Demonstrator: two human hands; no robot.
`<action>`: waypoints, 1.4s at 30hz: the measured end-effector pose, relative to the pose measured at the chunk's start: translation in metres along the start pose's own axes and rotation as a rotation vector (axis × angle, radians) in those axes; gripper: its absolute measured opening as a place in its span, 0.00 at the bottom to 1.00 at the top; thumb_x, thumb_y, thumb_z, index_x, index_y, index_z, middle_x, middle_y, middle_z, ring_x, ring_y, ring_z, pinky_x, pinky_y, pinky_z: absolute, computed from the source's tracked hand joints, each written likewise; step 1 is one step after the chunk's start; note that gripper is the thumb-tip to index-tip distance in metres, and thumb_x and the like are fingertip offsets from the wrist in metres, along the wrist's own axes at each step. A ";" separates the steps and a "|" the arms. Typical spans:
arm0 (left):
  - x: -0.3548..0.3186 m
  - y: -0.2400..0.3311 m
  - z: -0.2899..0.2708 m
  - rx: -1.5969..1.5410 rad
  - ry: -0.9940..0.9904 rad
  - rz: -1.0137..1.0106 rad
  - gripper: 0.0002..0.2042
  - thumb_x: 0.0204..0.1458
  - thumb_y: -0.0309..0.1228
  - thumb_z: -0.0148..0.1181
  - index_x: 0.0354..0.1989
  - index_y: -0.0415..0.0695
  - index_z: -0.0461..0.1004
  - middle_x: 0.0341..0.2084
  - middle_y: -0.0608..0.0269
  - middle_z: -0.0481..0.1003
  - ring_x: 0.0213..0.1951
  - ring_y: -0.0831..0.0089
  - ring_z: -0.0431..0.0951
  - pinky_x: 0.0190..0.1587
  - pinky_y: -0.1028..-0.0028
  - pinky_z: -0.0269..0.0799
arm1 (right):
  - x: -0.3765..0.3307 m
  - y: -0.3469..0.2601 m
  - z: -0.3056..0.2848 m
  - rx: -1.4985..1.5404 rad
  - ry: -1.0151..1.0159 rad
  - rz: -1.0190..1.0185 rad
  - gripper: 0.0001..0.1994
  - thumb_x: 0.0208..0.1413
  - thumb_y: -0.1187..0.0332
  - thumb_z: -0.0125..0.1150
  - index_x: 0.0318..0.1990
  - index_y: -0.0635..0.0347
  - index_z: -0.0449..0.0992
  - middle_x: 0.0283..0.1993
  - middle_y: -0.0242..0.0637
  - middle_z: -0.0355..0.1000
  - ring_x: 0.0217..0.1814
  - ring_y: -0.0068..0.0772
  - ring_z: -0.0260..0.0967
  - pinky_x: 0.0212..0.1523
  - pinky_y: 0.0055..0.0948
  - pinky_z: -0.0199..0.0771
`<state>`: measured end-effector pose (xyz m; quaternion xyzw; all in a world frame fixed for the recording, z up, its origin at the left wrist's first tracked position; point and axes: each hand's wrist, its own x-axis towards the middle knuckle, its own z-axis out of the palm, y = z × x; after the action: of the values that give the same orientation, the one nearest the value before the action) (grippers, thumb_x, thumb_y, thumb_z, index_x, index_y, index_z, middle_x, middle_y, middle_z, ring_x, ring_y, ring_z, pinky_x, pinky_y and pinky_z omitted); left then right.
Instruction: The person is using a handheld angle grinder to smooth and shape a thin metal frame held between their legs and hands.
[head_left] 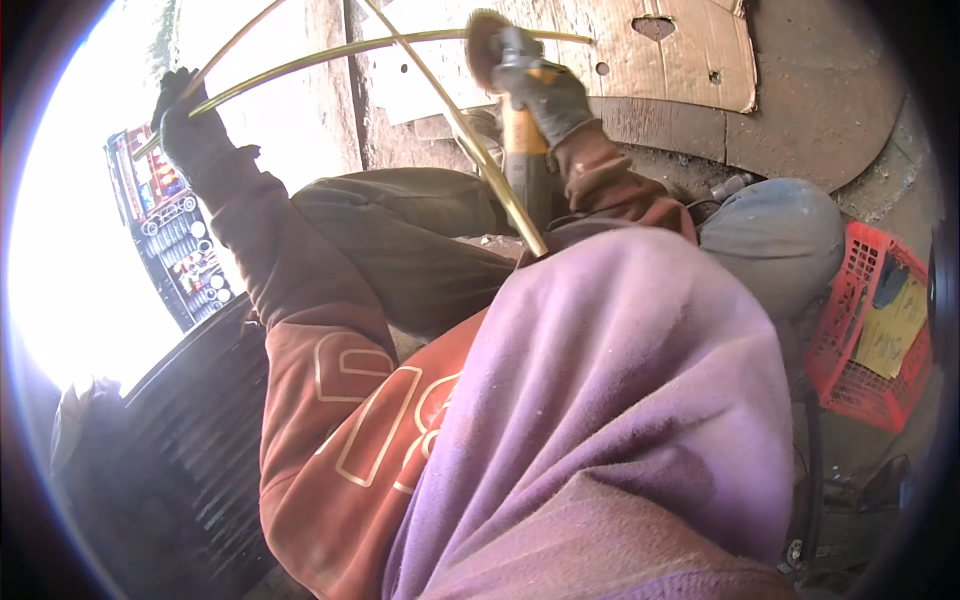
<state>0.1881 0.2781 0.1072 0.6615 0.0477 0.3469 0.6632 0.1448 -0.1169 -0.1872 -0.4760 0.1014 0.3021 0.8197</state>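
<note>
Upper left, the gloved left hand (185,125) curls its fingers around thin brass rods (300,65); they look springy and light, best gripped near the ends; upper centre, the gloved right hand (545,95) wraps tight round an angle grinder (520,150).

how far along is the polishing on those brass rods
Midway, by the look of it. The thin brass rods already shine along most of their visible length. In hand: the gloved left hand grips their ends, while the gloved right hand presses a grinder with its round brush wheel against one rod. What is left cannot be judged.
</note>
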 end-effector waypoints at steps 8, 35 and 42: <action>-0.002 -0.006 0.012 -0.122 -0.072 0.027 0.14 0.45 0.08 0.49 0.40 0.25 0.75 0.50 0.34 0.74 0.58 0.38 0.75 0.66 0.38 0.70 | -0.009 -0.016 -0.004 0.058 -0.018 0.050 0.18 0.48 0.55 0.76 0.39 0.58 0.80 0.34 0.35 0.79 0.34 0.28 0.77 0.37 0.28 0.80; -0.029 0.013 0.093 0.720 -0.125 0.282 0.17 0.60 0.36 0.62 0.47 0.31 0.75 0.52 0.47 0.75 0.59 0.33 0.70 0.69 0.32 0.60 | -0.005 -0.011 -0.009 0.057 -0.078 -0.052 0.13 0.51 0.57 0.75 0.35 0.56 0.82 0.28 0.28 0.74 0.28 0.23 0.73 0.33 0.26 0.77; -0.031 0.015 0.074 0.314 -0.199 0.141 0.22 0.59 0.42 0.62 0.50 0.33 0.78 0.58 0.41 0.71 0.61 0.27 0.66 0.66 0.26 0.57 | -0.002 0.003 -0.033 0.175 0.088 0.121 0.21 0.44 0.56 0.80 0.40 0.59 0.81 0.33 0.34 0.79 0.31 0.29 0.77 0.39 0.30 0.81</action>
<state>0.1974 0.1978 0.1173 0.7895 -0.0110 0.3138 0.5273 0.1458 -0.1443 -0.2056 -0.4085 0.1918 0.3198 0.8331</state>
